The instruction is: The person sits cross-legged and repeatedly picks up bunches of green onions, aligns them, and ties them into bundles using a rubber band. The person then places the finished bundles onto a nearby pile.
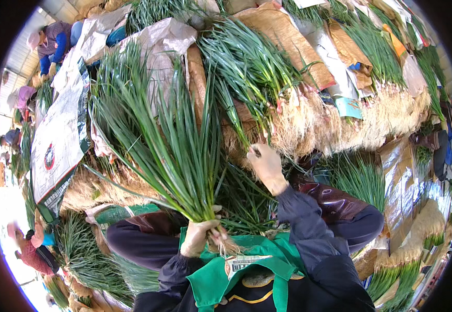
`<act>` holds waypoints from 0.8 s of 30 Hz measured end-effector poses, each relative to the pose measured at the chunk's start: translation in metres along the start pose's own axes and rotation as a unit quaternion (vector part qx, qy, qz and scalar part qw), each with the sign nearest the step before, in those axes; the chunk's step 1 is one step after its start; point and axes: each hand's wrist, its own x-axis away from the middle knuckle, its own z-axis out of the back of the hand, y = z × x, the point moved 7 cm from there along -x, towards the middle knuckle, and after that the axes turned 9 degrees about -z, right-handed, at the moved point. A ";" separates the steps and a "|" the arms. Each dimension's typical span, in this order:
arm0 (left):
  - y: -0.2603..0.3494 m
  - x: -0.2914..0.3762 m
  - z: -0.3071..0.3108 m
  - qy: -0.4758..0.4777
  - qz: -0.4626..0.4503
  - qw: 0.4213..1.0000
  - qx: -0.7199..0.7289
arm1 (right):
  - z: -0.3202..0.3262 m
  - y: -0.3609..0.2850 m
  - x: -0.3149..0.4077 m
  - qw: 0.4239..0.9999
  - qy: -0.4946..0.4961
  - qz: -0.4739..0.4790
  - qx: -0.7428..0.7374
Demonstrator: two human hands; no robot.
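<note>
My left hand (199, 236), in a pale glove, is closed around the lower stems of a bunch of green onions (189, 175). The long green leaves fan upward to the left, and the pinkish bulbs and roots (222, 241) stick out below the fist. At the edge of a large pile of green onions (245, 66), my right hand (267, 165), gloved too, pinches the base of a thin green stem (240, 130). That stem lies among the pile's leaves, and its bulb end is hidden by my fingers.
Rows of green onions with pale matted roots (346, 124) stretch rightward, partly covered by brown woven sacks (288, 43). A white printed sack (56, 152) lies at left. Loose green leaves (245, 199) lie between my crossed legs. Several people, one in a blue-sleeved top (57, 46), are on the left.
</note>
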 end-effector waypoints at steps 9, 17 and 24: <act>-0.025 -0.042 -0.039 -0.118 -0.009 0.974 0.195 | -0.032 0.022 0.129 0.964 -0.228 -0.043 -0.127; -0.028 -0.031 -0.030 -0.050 -0.001 0.993 0.110 | -0.086 0.005 0.084 0.746 -0.172 -0.318 -0.560; -0.018 -0.009 -0.054 -0.137 0.014 0.947 0.289 | -0.127 0.096 0.038 0.532 -0.107 -0.275 -0.794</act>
